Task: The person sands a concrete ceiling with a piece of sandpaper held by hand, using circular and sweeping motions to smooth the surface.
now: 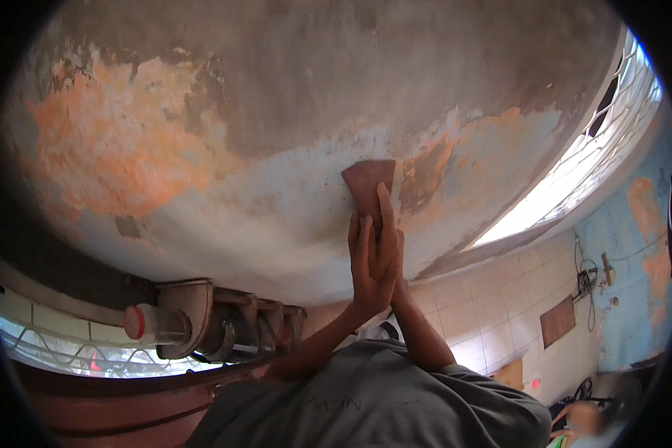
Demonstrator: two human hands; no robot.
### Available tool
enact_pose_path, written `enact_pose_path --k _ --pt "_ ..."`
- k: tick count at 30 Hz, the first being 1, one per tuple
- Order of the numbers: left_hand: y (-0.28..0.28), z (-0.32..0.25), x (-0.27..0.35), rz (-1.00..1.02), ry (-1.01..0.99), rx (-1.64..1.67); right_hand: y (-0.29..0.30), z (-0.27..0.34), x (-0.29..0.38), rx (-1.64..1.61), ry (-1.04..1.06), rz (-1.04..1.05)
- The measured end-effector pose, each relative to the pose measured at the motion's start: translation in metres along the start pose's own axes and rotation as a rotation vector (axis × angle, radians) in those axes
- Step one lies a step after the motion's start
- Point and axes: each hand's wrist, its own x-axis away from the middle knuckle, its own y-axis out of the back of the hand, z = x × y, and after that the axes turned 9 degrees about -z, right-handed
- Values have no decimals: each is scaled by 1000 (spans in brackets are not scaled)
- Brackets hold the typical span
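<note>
A brown sheet (371, 182), by its look sandpaper, lies against a worn painted plaster surface (291, 185). My left hand (374, 274) is on its lower part, with one finger stretched along the sheet. Behind it, my right hand (401, 246) is pressed close and mostly covered, so its grip is hidden. Around the sheet the plaster is pale blue-grey, with a bare brown and orange patch (428, 168) just to the right. A larger orange patch (123, 140) with flaking edges spreads at the left. Dull grey-brown covers the upper part.
At lower left, a wooden rack (185, 297) holds a clear jar with a red lid (135, 322) and dark bottles. A grilled window (560, 185) borders the surface at right. Beyond are pale tiles (481, 302), loose cables (587, 280) and a blue peeling wall (621, 246).
</note>
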Motion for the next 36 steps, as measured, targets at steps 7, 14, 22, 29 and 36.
enact_pose_path --k 7,14,22,29,36 --pt "3 2 3 80 -76 -45 1 6 3 -55 -125 -21" --pt "16 4 7 130 -84 -83 3 -22 15 -57 -124 90" --pt "77 30 2 20 -226 -472 8 -29 12 7 -6 37" --pt "111 41 -39 -124 -343 -907 -2 -31 26 -35 -118 110" --pt "121 72 -41 -60 -339 -1082 9 -7 -6 -56 -24 85"
